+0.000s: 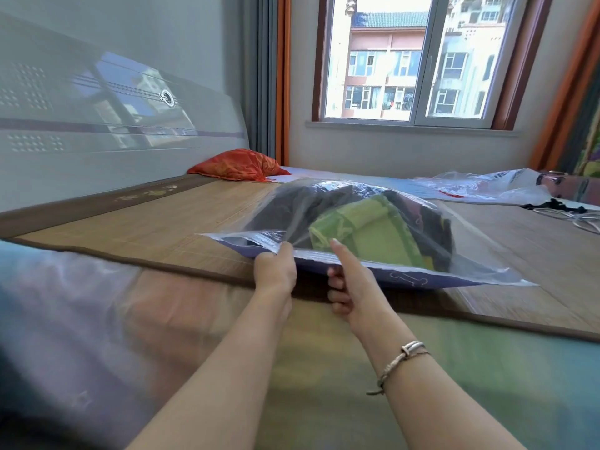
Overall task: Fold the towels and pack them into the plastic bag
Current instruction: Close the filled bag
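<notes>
Head view: clear plastic bag (431, 254), stuffed with a green towel (370, 232) and dark fabric, lifted above the bamboo mat (130, 219), near edge pinched by left hand (275, 271) and gripped by right hand (349, 287), forefinger pointing out over it.

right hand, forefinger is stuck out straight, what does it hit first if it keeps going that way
The right hand points its forefinger at the plastic bag; it would likely meet the clear film first, then the green towel behind it.

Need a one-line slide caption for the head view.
Both hands grip the towel-filled plastic bag.
</notes>
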